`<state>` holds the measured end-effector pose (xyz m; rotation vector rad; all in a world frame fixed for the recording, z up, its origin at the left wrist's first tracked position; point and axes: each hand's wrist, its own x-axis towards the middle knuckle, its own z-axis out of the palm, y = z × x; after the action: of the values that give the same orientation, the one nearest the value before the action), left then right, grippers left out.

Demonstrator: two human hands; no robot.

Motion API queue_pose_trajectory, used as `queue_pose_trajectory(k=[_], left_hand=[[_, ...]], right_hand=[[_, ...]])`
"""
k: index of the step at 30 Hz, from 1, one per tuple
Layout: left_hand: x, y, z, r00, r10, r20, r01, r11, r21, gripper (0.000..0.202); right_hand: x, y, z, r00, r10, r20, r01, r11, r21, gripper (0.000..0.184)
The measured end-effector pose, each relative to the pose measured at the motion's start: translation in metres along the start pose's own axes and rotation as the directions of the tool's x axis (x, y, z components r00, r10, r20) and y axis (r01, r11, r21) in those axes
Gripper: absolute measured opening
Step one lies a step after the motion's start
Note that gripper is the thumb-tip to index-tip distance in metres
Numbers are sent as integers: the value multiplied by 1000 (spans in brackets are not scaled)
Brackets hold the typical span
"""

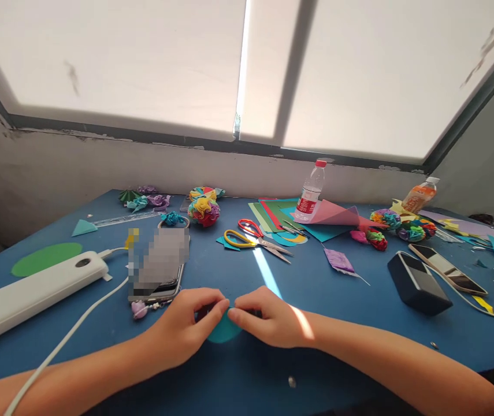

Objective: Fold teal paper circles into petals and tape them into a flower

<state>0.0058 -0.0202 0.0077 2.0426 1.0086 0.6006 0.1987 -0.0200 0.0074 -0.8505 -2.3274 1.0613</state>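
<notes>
Near the front middle of the blue table (238, 375), my left hand (195, 323) and my right hand (264, 320) come together over a turquoise piece of paper (224, 331). Thumbs and fingers of both hands pinch its upper edge, and the fingertips almost meet. A rounded lower part of the paper shows below the thumbs; the rest is hidden by my fingers. Beyond my hands lie scissors with yellow and red handles (257, 240), blades apart and pointing right. A phone (160, 266) with a beaded charm (140, 309) rests just past my left hand.
At left are a white power strip (39, 300), its cable and a green paper disc (47, 259). Paper flowers (204, 209), coloured sheets (273, 216) and a water bottle (309, 193) stand behind. A black box (419, 283) and another phone (448, 269) lie at right.
</notes>
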Motion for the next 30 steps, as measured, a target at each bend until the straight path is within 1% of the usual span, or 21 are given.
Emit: queue_pose_trajectory(k=[2,3,7,10,14,16,17,18,19,20,21,22,23,25,27,29,30], left_hand=[[1,-2,0,1000,-10,-30,10,1000,3,35],[1,-3,0,999,-13,-34,14,1000,4,35],[0,-6,-2,996,5,-88,1,998,67,39],[-2,-4,-2,987,34,-155,-7,985,172,39],[-3,-1,1,966,59,-253,30,942,334,27],[-2,-1,2,955,76,-285,38,927,374,22],[-1,-2,2,952,95,-291,27,921,389,20],[-1,-3,2,949,130,-287,-3,914,405,18],[0,-5,1,937,187,-295,-46,903,427,16],[1,-7,0,919,247,-307,-89,889,449,14],[2,-10,-1,891,309,-333,-131,876,464,12],[2,-13,-2,865,342,-366,-144,869,473,12],[3,-16,-3,851,368,-376,-160,862,481,14],[4,-21,-3,840,388,-380,-187,864,468,11],[4,-24,-3,854,386,-350,-214,872,439,10],[3,-25,-2,857,380,-349,-222,882,416,14],[2,-25,-3,849,378,-370,-217,887,409,15]], right_hand=[[1,3,1,998,11,-62,-12,1000,-2,42],[2,4,1,997,18,-75,-18,1000,-5,43],[3,9,-1,997,32,-75,-33,999,-16,50],[3,11,-2,995,34,-96,-38,998,-48,53],[2,13,-1,983,18,-183,-54,980,-190,53],[2,16,0,971,-46,-236,-30,951,-309,50],[2,17,-1,962,-115,-247,8,917,-398,48],[2,20,-2,948,-212,-237,65,860,-507,46],[2,23,-3,923,-323,-209,127,768,-627,44],[3,26,-5,890,-426,-162,181,655,-733,43],[4,30,-7,854,-506,-123,206,545,-813,43],[5,34,-9,822,-560,-106,199,456,-867,43],[7,37,-11,797,-596,-101,178,390,-903,43],[10,43,-13,760,-641,-109,124,308,-943,43],[12,45,-12,722,-684,-104,94,246,-965,43],[15,44,-8,674,-733,-93,85,202,-976,44],[15,43,-5,650,-755,-87,90,190,-978,44]])
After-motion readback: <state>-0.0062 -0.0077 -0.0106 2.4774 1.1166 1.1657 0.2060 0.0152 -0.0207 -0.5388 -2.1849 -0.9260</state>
